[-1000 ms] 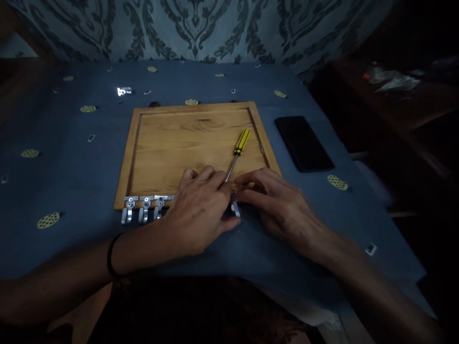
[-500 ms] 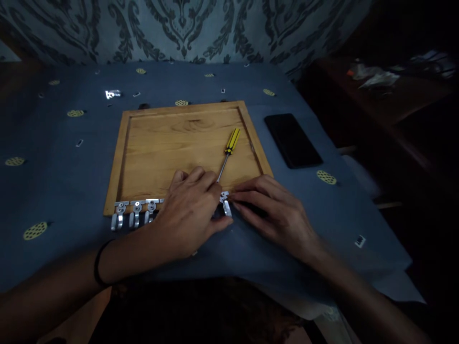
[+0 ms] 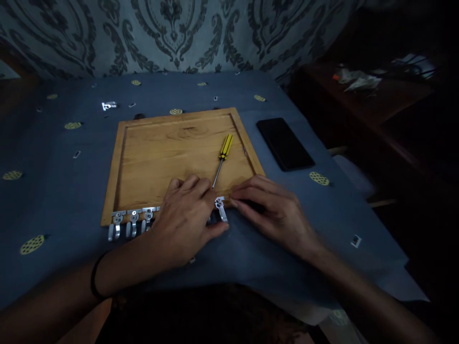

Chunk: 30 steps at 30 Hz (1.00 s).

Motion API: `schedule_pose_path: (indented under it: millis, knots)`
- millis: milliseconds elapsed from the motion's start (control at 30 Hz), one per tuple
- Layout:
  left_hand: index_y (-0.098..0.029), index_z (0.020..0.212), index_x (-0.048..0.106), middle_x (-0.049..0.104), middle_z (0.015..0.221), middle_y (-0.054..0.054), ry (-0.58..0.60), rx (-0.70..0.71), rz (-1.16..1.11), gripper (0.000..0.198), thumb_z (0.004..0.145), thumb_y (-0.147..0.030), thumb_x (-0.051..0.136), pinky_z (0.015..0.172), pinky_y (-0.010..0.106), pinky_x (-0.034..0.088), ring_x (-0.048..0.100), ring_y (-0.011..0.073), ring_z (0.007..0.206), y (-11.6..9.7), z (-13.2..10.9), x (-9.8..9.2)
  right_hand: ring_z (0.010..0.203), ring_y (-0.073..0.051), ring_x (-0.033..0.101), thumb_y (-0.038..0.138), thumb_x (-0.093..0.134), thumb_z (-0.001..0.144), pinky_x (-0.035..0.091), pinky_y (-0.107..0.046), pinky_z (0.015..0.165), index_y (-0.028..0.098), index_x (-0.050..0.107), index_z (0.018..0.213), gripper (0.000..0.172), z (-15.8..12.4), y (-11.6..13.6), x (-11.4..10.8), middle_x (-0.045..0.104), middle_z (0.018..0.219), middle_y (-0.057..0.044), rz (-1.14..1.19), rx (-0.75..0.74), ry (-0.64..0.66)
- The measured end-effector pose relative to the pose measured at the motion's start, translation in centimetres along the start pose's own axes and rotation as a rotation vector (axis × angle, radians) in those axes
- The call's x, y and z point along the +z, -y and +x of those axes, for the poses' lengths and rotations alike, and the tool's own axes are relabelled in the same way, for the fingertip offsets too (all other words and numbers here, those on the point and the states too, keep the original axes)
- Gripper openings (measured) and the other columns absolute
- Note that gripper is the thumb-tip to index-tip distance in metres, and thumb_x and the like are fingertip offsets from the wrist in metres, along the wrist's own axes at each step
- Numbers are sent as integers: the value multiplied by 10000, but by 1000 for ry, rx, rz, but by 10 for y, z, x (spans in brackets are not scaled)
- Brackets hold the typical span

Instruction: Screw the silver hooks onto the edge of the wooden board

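Observation:
A framed wooden board [image 3: 168,157] lies on the table, with several silver metal hooks [image 3: 134,224] in a row along its near edge. My left hand [image 3: 186,220] covers part of that row. Its thumb and curled fingers steady a metal hook [image 3: 221,210] at the right end, thumb against the hook's curved lower end. Just right of this hook, my right hand [image 3: 276,208] has its fingertips pinched together at the board's edge; whatever is between them is too small to make out. A yellow-and-black screwdriver [image 3: 225,147] rests on the board, its tip beside my left fingers.
A black phone [image 3: 285,144] lies right of the board. One loose metal hook [image 3: 109,105] is on the blue patterned tablecloth [image 3: 86,191] at the back left. To the right, a dark wooden surface [image 3: 380,102] holds a crumpled light-coloured item [image 3: 358,79].
The camera view has shifted slightly, so the board sits a little lower and further left. Both hands stay at the right-end hook, which shows slightly more tilted.

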<state>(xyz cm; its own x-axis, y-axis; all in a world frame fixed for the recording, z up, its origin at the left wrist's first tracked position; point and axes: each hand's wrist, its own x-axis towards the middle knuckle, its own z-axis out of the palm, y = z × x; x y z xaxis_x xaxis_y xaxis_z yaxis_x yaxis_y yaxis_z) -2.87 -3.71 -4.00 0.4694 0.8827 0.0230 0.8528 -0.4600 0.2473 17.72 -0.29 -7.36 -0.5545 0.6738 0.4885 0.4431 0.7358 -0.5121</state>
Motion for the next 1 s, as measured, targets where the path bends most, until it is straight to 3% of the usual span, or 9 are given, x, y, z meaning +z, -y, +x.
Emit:
schedule_pose_path:
  millis: [167, 233, 367, 467, 600, 700, 833, 1000]
  knots:
    - [-148, 1045, 713, 692, 1079, 84, 4, 0, 2, 357, 860, -446, 778, 854, 445, 395, 570, 303, 1066, 1, 1, -1, 734, -195, 686, 278, 593, 952, 522, -321, 672, 182, 705, 1002, 156, 32, -18, -6, 737, 841, -55, -103, 278, 42]
    - [-154, 1056, 712, 696, 1085, 82, -2, 1, -1, 355, 859, -442, 779, 845, 436, 395, 573, 295, 1057, 1, 1, 0, 699, -223, 678, 347, 621, 926, 512, -349, 670, 156, 681, 1105, 268, 50, -29, -2, 729, 799, -62, -156, 418, 27]
    - [-167, 1026, 709, 704, 1070, 74, -49, 21, 7, 326, 856, -436, 782, 824, 412, 396, 573, 279, 1037, 3, 0, 3, 816, -337, 698, 474, 639, 899, 518, -446, 731, 136, 585, 1275, 509, 84, -44, 14, 735, 868, -121, -324, 598, 26]
    - [-168, 1012, 710, 704, 1049, 73, -68, 36, 22, 319, 852, -433, 786, 812, 405, 396, 575, 274, 1016, 3, 0, 3, 900, -395, 696, 427, 741, 809, 529, -499, 767, 145, 548, 1279, 582, 99, -46, 24, 733, 913, -142, -351, 629, 19]
    - [-160, 984, 713, 695, 1027, 75, -49, 35, 38, 319, 847, -438, 790, 804, 405, 397, 574, 276, 999, 3, 1, 2, 902, -342, 705, 227, 736, 745, 543, -483, 827, 144, 519, 1311, 612, 104, -50, 28, 727, 932, -109, -243, 606, 5]
    - [-155, 979, 716, 687, 1022, 78, -30, 28, 41, 318, 850, -436, 788, 810, 417, 399, 572, 286, 1008, 2, 1, 1, 862, -293, 699, 206, 707, 745, 548, -449, 835, 131, 587, 1231, 507, 99, -56, 25, 712, 863, -75, -126, 606, -33]
    - [-154, 979, 714, 684, 1014, 74, -50, 32, 28, 323, 848, -440, 791, 814, 426, 398, 572, 289, 1005, 2, 1, 2, 698, -205, 651, 283, 616, 851, 530, -356, 632, 199, 652, 967, 148, 82, -49, 10, 672, 808, -41, 98, 545, -161]
    - [-158, 963, 707, 686, 1002, 69, -65, 47, 18, 314, 856, -443, 783, 804, 423, 394, 566, 289, 1001, 4, -1, 3, 500, -111, 505, 401, 575, 945, 431, -282, 447, 264, 514, 908, 155, 60, -16, -6, 622, 817, -19, 360, 562, -419]
